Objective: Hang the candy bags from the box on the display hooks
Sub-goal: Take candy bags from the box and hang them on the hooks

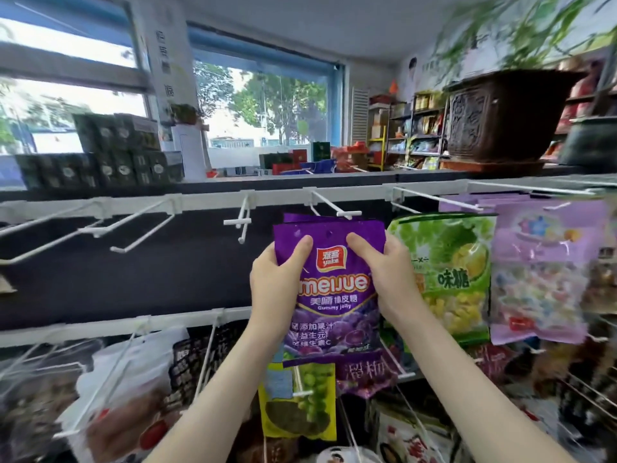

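Fingers of both hands vanish behind the purple gummy jelly bag (pixel 334 295); only the thumbs (pixel 300 248) show, pressed on its front. Left hand (pixel 277 275) pinches its upper left, right hand (pixel 390 272) its upper right. It's upright, just under the white display hook (pixel 344 214), beside a green candy bag (pixel 447 262). A second purple bag (pixel 300 218) peeks behind.

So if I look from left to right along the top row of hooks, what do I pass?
Empty white hooks → left hand → purple gummy bag → right hand → green candy bag → pale purple candy bag.
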Available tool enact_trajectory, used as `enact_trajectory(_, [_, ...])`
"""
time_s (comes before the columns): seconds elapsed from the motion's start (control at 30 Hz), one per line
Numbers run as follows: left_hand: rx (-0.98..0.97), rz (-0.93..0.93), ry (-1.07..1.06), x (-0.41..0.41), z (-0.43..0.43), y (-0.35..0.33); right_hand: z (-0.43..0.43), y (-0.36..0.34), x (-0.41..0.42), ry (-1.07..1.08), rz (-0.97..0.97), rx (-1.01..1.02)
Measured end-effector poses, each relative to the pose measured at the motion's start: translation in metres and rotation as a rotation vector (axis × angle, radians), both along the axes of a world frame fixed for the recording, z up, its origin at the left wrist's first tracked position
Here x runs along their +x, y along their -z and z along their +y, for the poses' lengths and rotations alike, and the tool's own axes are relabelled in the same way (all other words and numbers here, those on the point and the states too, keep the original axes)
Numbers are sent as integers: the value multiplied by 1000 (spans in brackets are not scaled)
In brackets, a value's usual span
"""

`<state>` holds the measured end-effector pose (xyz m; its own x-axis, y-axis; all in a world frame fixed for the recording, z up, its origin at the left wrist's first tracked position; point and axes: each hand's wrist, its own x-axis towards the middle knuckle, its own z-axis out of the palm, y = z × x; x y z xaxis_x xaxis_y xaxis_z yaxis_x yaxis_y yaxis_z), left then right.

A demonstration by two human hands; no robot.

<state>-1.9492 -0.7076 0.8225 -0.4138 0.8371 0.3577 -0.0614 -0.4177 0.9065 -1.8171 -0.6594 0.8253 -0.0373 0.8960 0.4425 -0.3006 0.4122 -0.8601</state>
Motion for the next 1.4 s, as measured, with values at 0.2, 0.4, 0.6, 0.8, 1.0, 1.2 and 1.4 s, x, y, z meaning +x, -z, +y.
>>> enact_trajectory(0.2, [-11, 95, -43, 12, 10, 2, 6, 2, 13, 52, -7, -6])
enact_trajectory(0.4, [8, 216, -190, 6, 19, 6, 17, 6, 4, 135, -130, -34])
enact_trajectory(0.6, [42, 444, -428, 1, 33, 8, 31, 2, -5, 291, -308, -1])
enact_trajectory(0.8, [237, 1069, -868, -2, 44, 33, 35, 3, -9, 424, -430, 49])
enact_trajectory(1.0, [316, 1338, -706, 23, 29, 67, 13, 38, 5, 506, -484, 196])
enact_trajectory(1.2, [339, 1331, -414, 88, 6, 111, -36, 89, 65, 525, -682, 178])
enact_trajectory(1.4, [392, 1322, -26, 185, -26, 157, -91, 142, 167, 582, -779, -81])
